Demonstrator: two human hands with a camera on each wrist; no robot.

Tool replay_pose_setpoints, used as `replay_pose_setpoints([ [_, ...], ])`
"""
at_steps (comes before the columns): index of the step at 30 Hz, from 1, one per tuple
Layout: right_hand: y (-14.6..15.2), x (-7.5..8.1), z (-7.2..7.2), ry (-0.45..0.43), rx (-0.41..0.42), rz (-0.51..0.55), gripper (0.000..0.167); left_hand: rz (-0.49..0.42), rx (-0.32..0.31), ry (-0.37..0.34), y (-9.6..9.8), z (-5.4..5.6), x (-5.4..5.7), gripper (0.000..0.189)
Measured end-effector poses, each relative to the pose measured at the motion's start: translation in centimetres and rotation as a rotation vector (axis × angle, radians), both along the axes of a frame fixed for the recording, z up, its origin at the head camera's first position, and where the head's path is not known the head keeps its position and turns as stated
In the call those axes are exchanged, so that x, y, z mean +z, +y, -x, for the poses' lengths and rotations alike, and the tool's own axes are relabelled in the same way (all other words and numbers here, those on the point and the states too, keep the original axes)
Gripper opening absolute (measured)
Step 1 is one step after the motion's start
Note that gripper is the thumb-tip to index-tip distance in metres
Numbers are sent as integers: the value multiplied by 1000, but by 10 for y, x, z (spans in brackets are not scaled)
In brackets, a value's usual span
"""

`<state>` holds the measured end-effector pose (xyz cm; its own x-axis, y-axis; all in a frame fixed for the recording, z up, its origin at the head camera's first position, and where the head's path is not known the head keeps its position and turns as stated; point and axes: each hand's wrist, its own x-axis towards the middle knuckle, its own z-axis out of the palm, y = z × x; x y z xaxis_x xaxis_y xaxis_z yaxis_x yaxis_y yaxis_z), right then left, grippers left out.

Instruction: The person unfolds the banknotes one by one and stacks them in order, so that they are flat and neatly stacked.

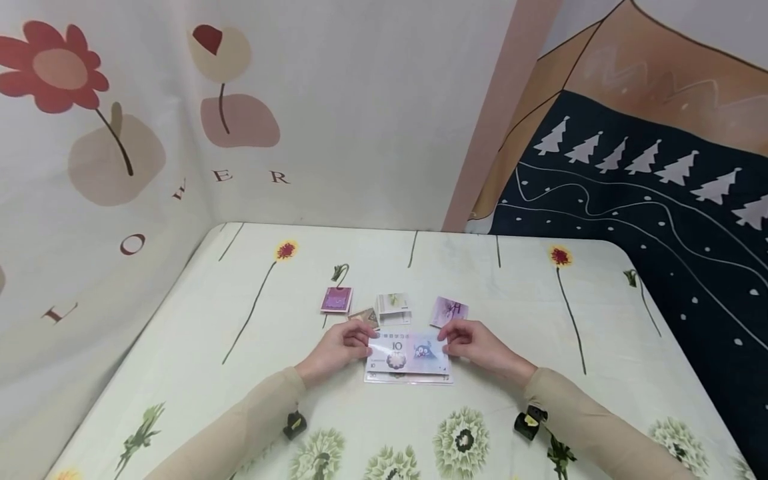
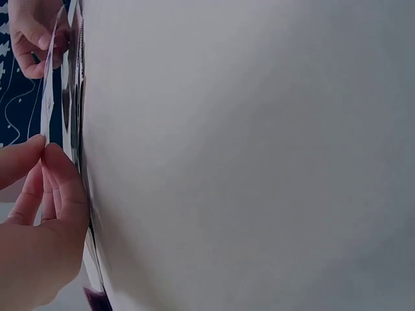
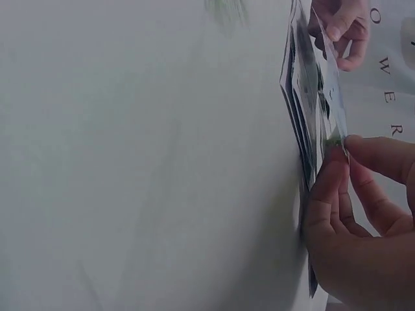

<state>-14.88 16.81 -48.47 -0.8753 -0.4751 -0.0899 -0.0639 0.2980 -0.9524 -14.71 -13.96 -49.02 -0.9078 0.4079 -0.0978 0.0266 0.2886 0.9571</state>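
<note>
Both hands hold a pale purple and blue play banknote (image 1: 408,353) marked 10, level between them over the table. Thumb and fingers of my left hand (image 1: 341,348) pinch its left edge; those of my right hand (image 1: 474,345) pinch its right edge. Close beneath it lies another note (image 1: 409,380) marked 20, mostly hidden by the upper one. The left wrist view shows the held banknote (image 2: 48,97) edge-on above the flat pile. From the right wrist the banknote (image 3: 334,91) appears raised at a slant over several stacked notes (image 3: 297,97).
Beyond the hands lie a purple folded note (image 1: 336,300), a brown note (image 1: 365,317) partly behind the left fingers, a white and green note (image 1: 393,304) and a lilac note (image 1: 449,311). The floral tablecloth (image 1: 252,280) meets printed curtains (image 1: 360,133) at the back.
</note>
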Motion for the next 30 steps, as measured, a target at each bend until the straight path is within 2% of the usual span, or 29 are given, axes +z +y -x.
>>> replay_pose_setpoints([
  [5,-1,3,-3,50,-3,-79,16,51,-11,59,3,-4,4,26],
  [20,-7,2,-7,196,7,-265,15,115,6,73,6,-10,2,26],
  [25,-9,3,-6,217,13,-294,14,153,7,69,8,-9,4,25],
  [30,-10,2,-4,226,32,-320,15,200,-3,98,8,-7,4,23],
])
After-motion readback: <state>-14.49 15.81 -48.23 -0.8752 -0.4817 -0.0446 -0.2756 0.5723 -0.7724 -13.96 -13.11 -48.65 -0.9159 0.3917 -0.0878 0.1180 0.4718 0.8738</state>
